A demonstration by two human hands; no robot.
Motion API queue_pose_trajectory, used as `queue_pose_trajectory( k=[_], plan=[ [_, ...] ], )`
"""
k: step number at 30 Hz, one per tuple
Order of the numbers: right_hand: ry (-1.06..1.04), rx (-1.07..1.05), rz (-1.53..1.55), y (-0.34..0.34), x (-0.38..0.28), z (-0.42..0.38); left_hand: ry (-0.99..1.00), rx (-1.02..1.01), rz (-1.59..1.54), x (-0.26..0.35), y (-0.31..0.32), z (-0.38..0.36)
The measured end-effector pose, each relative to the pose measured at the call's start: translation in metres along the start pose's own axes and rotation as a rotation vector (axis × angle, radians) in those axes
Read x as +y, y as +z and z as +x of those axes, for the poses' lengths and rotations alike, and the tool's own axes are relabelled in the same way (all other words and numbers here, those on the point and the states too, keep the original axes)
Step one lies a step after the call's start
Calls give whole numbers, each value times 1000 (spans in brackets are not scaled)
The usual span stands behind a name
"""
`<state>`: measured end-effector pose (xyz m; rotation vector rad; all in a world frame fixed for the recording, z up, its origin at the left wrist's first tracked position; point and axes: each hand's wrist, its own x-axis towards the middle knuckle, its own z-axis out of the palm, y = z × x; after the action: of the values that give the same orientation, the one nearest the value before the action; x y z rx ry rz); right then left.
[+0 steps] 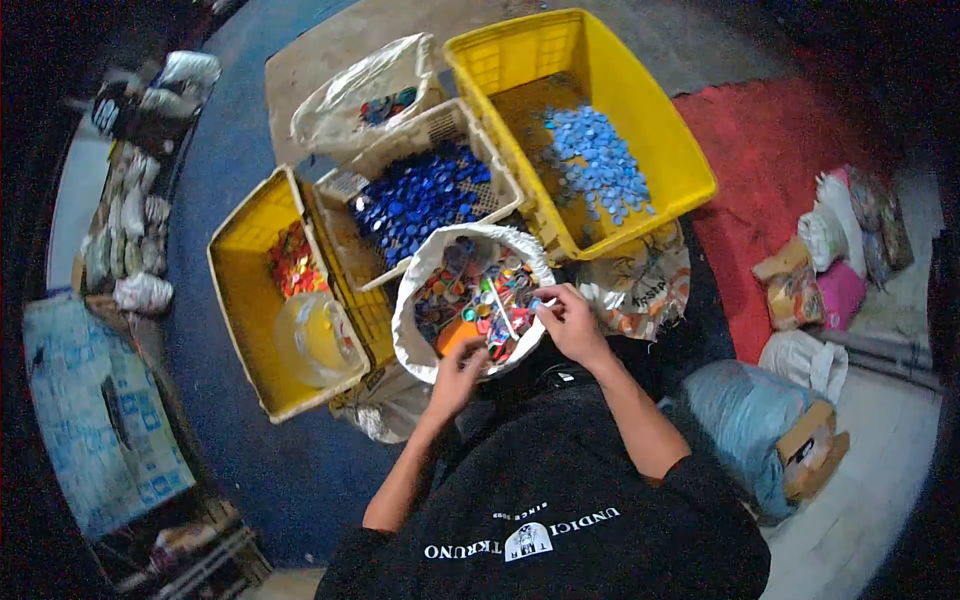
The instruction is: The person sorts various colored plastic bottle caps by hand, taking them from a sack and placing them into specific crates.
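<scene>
In front of me stands a white sack with a rolled rim, filled with mixed plastic caps of many colours. My right hand is over the sack's right rim, thumb and fingers pinched on a small light blue bottle cap. My left hand reaches over the near rim, its bent fingers among the mixed caps. Blur hides whether those fingers hold anything. An orange round lid lies just beyond the left hand.
Beyond the sack, a white crate holds dark blue caps. A yellow bin at right contains light blue caps. Another yellow bin at left has red-orange caps and a clear tub. A white sack-lined container stands farther back.
</scene>
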<state>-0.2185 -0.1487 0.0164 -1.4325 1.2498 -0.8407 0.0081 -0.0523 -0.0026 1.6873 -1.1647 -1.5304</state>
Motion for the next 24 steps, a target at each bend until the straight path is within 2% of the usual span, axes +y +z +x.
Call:
queue_pose_trajectory(
  k=[2, 3, 4, 6, 7, 10, 11, 13, 14, 16, 18, 20, 21, 24],
  plan=[
    [-36, -210, -45, 18, -10, 17, 46, 54, 567, 11, 2, -31],
    [-80, -297, -161, 26, -8, 26, 26, 62, 606, 21, 6, -40],
    [-149, -378, -310, 38, 8, 38, 108, 153, 729, 20, 12, -47],
    [-180, -592, -609, 58, 24, 60, 43, 134, 774, 4, 18, -51],
    [-164, -722, -732, 67, 20, 71, 50, 78, 824, -2, 17, -53],
    [-105, -907, -1010, 105, 35, 101, 91, 153, 822, -6, 25, -64],
    [-121, -927, -1018, 117, 39, 107, 77, 172, 809, -8, 26, -66],
    [-314, -712, -906, 139, 45, 115, 60, 224, 682, -13, 29, -69],
    [-325, -734, -913, 150, 49, 120, 49, 240, 667, -15, 31, -70],
    [-484, -635, -927, 171, 55, 132, 58, 277, 626, -11, 31, -70],
    [-465, -624, -981, 186, 60, 136, 45, 262, 646, -8, 31, -68],
    [-174, -705, -1134, 191, 54, 133, 34, 241, 675, -5, 28, -68],
    [-91, -671, -1114, 195, 59, 132, 49, 239, 673, -4, 27, -68],
    [-91, -662, -1137, 202, 88, 131, 40, 221, 659, 0, 23, -65]
  ],
)
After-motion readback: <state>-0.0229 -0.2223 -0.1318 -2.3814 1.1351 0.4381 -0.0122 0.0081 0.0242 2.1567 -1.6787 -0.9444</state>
